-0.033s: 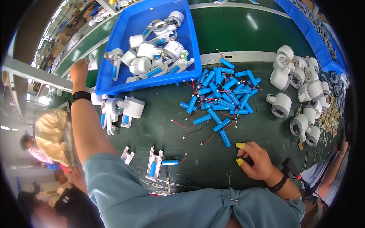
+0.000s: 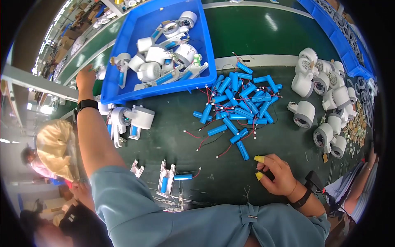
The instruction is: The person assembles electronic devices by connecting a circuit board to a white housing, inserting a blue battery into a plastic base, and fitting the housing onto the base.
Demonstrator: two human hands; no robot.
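My left hand (image 2: 85, 77) reaches far left, past the near left corner of a blue tray (image 2: 108, 78); its fingers are mostly hidden. A whitish part (image 2: 101, 73) shows beside it, and I cannot make out whether the hand touches it. My right hand (image 2: 279, 175) rests low over the table, thumb and forefinger in yellow finger cots and apart, holding nothing. Just beyond it lies a heap of blue cylindrical batteries (image 2: 240, 114) with red and black leads. Near my body, a white open handle shell (image 2: 166, 178) holds a blue battery, with a loose battery (image 2: 183, 177) beside it.
White fan-like housings fill the tray, and more (image 2: 143, 117) stand at its near side. Others (image 2: 303, 113) cluster at right by small loose parts (image 2: 356, 129). A second blue bin (image 2: 349, 53) holds grey rings. A metal frame bar (image 2: 37, 84) crosses at left; other people sit nearby.
The blue tray and the things in it have shifted slightly left. The whitish part now shows near my left hand. My right hand has stayed in place.
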